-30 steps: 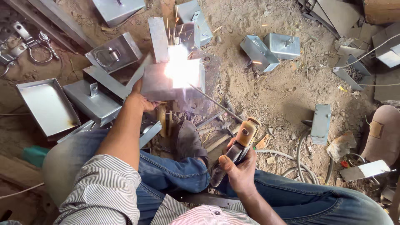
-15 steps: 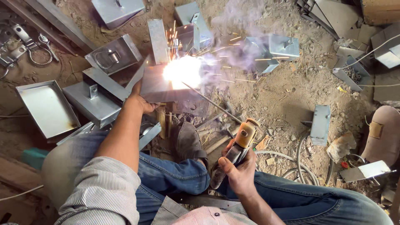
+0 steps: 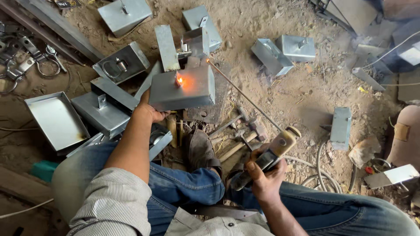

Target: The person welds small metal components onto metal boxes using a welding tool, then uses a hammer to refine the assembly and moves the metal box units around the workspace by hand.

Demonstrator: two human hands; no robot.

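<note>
On the far left, an open shallow grey metal tray (image 3: 56, 120) lies on the sandy ground (image 3: 280, 94), with flat grey metal plates (image 3: 101, 111) just beside it. The left hand (image 3: 148, 110) presses against the near left edge of a grey sheet-metal box (image 3: 186, 88) and steadies it, the fingers wrapped on the edge. On the top of this box a small orange spot (image 3: 179, 80) glows — a fresh weld point, I judge, so one tack seems done there, while how much of the box is left to join I cannot tell. The thin welding rod (image 3: 245, 96) is lifted, its tip just above the far right corner of the box, not touching the glow. The right hand (image 3: 262, 177) is closed tightly around the welding electrode holder (image 3: 273, 150). Further right more finished-looking grey metal boxes (image 3: 284, 50) wait on the ground — several pieces lie around.
</note>
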